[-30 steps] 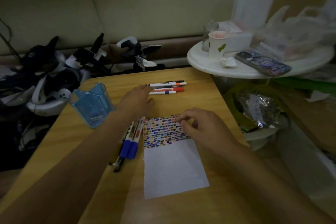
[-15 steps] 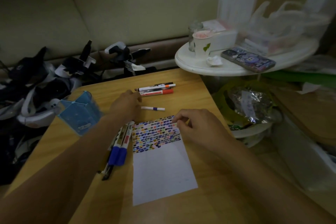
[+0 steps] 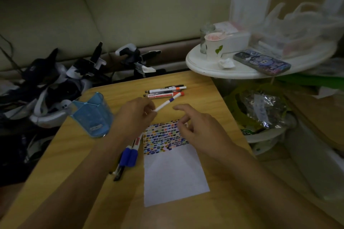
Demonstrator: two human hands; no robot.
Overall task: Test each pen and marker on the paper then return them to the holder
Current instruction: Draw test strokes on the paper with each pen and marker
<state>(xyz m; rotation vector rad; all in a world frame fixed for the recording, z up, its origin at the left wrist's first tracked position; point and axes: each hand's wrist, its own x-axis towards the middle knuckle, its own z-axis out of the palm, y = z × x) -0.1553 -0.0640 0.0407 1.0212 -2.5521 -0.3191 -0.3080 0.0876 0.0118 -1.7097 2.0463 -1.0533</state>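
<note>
Half a second ago the white pen with the purple band (image 3: 167, 102) lay flat on the wooden table (image 3: 202, 87) just beyond the paper (image 3: 173, 171); now the left hand (image 3: 134, 117) pinches its near end between thumb and fingertips, raised and slanting away over the paper's far edge. Meanwhile the right hand (image 3: 197, 126) has lifted off the paper's far corner and hovers above it, fingers loosely spread and holding nothing.

Coloured dashes fill the paper's far part, while its near part is blank. Left of the paper lie blue-capped markers (image 3: 129, 156) and dark pens. Beyond it sit three more pens (image 3: 164, 91), side by side. Farther left of the paper stands the blue translucent holder (image 3: 92, 115).

Right of the paper, past the table's edge, a round white side table (image 3: 210, 69) carries a paper cup (image 3: 214, 44) and a phone (image 3: 261, 62). A beige sofa back (image 3: 121, 9) rises behind, in dim light.
</note>
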